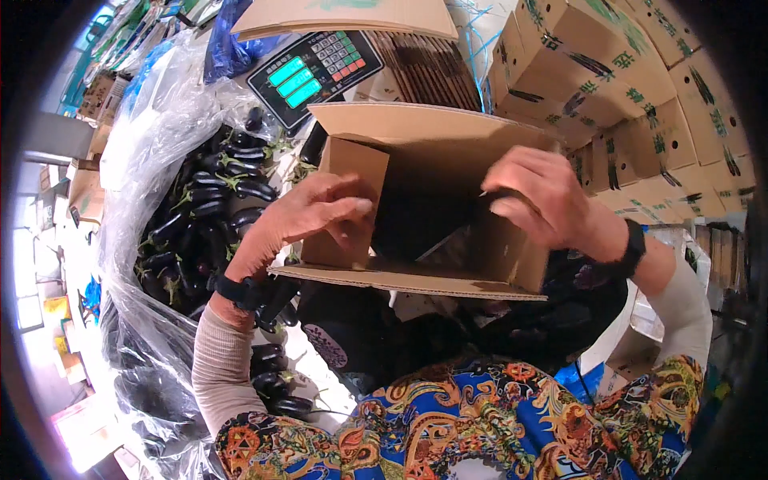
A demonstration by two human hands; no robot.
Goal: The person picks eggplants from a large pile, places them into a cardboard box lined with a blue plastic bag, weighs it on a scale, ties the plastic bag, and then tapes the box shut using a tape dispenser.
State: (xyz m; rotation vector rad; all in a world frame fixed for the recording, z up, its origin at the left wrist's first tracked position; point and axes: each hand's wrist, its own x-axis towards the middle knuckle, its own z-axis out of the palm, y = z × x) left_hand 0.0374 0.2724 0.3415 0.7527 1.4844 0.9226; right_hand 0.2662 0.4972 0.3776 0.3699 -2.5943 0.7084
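Note:
In front of me stands an open cardboard box (pixel 432 126) with its long flaps spread and its inside in deep shadow. My left hand (pixel 321 210) is over the box's left end flap (pixel 354 174), fingers apart, with nothing seen in it. At the right end, my right hand (pixel 534 192) is curled above the opening, thumb close to the fingers. Something dark shows between them; whether it is a held thing or shadow is unclear. Glossy dark eggplants (pixel 210 207) lie heaped to the left of the box, on and beside clear plastic sheeting (pixel 141 144).
A lit digital scale panel (pixel 315 72) sits beyond the box. Next to it are stacked flat cardboard sheets (pixel 426 72) under another cardboard piece (pixel 348 18). Printed cartons (pixel 600 66) are piled at the right. More eggplants (pixel 279 381) lie near my left elbow.

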